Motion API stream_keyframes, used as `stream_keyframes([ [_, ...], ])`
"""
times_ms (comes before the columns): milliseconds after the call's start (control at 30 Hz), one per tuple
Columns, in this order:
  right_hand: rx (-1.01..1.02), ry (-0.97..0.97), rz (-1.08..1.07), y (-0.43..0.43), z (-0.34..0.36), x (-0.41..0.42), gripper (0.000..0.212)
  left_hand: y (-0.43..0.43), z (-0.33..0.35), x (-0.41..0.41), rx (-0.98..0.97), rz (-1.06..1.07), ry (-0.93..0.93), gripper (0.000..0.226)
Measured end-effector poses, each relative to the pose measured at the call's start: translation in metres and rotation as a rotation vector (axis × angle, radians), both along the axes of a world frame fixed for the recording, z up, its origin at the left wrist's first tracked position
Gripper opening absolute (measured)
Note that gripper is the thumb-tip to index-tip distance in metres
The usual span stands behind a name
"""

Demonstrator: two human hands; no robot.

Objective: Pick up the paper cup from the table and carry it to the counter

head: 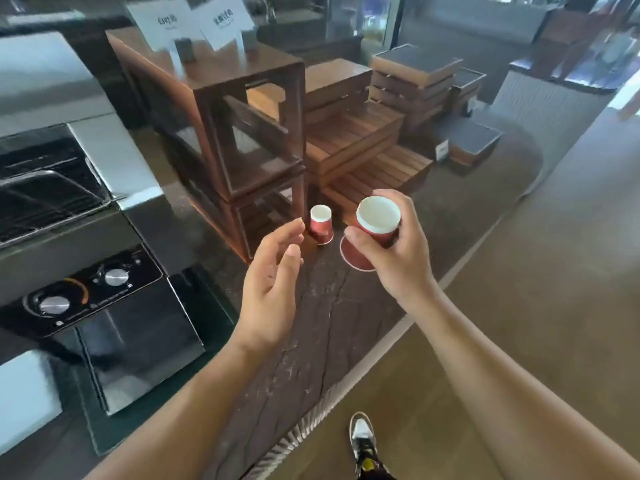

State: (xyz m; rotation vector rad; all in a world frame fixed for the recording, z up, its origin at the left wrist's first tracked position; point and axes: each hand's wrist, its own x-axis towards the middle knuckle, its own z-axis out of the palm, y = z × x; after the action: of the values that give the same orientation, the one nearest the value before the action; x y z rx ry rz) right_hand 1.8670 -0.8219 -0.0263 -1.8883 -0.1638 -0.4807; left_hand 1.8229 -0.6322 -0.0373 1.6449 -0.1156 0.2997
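An upturned red paper cup (372, 233) is pinched in the grip of the right hand (398, 251) above the dark surface (311, 323); the left hand (270, 282), fingers spread, is held near a second inverted cup (321, 224).

Above the dark tabletop (311, 323), the right hand (398, 258) holds an upturned red cup (372, 233) while the left hand (273, 282), fingers relaxed, hovers near a second cup (321, 225).

There is one camera, and it sits on the person's head. It looks forward and down at the dark stone bench (311, 341), close above both bare arms. The wide lens bends the edges. The brown floor (536, 306) shows far below.
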Motion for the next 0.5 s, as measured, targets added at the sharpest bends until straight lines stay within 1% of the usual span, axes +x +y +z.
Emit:
stream_keyframes([
  [100, 0.012, 0.016, 0.075, -0.018, -0.006, 0.057, 0.074, -0.024, -0.004, 0.033, 0.016, 0.111, 0.027, 0.034],
  [233, 0.013, 0.09, 0.181, -0.033, -0.015, 0.126, 0.067, -0.046, -0.005, 0.062, 0.023, 0.246, 0.068, 0.039],
  [333, -0.016, 0.16, 0.253, -0.032, -0.032, 0.176, 0.067, -0.056, -0.009, 0.079, 0.029, 0.349, 0.085, 0.034],
  [500, -0.109, 0.288, 0.365, -0.013, -0.063, 0.231, 0.064, -0.06, -0.018, 0.091, 0.04, 0.476, 0.129, 0.041],
])
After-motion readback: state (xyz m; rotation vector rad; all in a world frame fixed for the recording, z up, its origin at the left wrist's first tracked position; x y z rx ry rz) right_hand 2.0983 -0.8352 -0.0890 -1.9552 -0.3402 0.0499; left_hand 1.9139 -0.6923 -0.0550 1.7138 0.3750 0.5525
